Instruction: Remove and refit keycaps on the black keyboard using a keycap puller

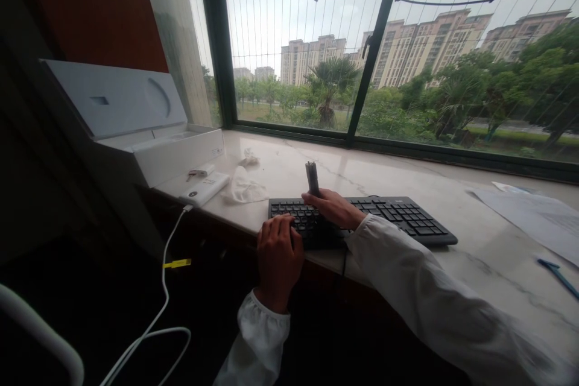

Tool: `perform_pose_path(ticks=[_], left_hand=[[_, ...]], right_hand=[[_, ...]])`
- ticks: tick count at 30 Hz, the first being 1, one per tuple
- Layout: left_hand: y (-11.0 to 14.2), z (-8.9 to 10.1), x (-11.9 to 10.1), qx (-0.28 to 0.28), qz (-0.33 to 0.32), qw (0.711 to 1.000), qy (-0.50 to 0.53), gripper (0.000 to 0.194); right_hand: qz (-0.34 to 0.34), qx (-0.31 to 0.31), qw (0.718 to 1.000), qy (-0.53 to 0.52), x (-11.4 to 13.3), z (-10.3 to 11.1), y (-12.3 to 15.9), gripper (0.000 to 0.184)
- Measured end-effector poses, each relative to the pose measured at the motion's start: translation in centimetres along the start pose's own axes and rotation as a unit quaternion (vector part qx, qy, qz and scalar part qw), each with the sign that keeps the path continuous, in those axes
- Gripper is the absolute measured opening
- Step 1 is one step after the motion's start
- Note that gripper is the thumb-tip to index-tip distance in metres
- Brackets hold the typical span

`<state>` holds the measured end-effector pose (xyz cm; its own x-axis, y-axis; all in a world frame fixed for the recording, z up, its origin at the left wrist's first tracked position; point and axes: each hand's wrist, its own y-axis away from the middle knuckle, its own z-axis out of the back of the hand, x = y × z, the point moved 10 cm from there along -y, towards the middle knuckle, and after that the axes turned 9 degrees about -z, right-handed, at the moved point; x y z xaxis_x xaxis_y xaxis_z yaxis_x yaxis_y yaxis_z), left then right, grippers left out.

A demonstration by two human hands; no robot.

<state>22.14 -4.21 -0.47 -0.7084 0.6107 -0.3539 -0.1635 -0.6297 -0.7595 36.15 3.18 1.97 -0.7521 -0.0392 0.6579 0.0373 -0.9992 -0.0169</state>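
The black keyboard lies on the pale, veined desk, near its front edge. At its upper right there is a small light mark, which is too small to read; the signs on the keys also cannot be read. Above the keys, a slim dark tool stands nearly upright, its forked tip pointing up, and the right hand is grasping it. This hand comes from the right in a white sleeve, its back turned upward and the thumb side toward the tool. The left hand lies over the left front edge of the keyboard, with knuckles up and fingers bent; I cannot tell if it grips the edge or only rests.

Further left, a white device carries small print, not legible, and a white cable is plugged in it. The yellow tag on this cable has tiny dark marks. The open white box behind shows small unreadable printing on its side. At right, the papers bear faint lines of text.
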Motion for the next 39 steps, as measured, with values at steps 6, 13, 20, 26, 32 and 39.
perform_pose_path(ticks=[6, 13, 20, 26, 32, 39], left_hand=[[0.0, 0.1, 0.1, -0.001, 0.005, 1.000, 0.002, 0.024], [0.1, 0.3, 0.1, -0.005, 0.009, 1.000, 0.010, 0.025], [0.1, 0.3, 0.2, -0.004, 0.014, 1.000, 0.007, 0.024], [0.3, 0.2, 0.2, 0.004, 0.017, 1.000, 0.006, 0.023], [0.3, 0.4, 0.1, 0.005, 0.013, 1.000, 0.006, 0.024], [0.4, 0.1, 0.2, 0.013, 0.013, 0.999, 0.027, 0.025]], right_hand=[[-0.015, 0.038, 0.959, -0.281, -0.1, -0.8, -0.1, 0.026], [-0.080, 0.053, 0.828, -0.553, -0.9, -2.7, -0.6, 0.030], [-0.138, -0.137, 0.864, -0.464, -2.4, -1.9, -1.3, 0.046], [-0.139, -0.207, 0.882, -0.400, -3.1, -1.8, -2.1, 0.042], [-0.104, -0.194, 0.824, -0.522, -2.6, -1.8, -1.1, 0.043], [-0.108, -0.171, 0.836, -0.511, -2.2, -2.5, -1.6, 0.040]])
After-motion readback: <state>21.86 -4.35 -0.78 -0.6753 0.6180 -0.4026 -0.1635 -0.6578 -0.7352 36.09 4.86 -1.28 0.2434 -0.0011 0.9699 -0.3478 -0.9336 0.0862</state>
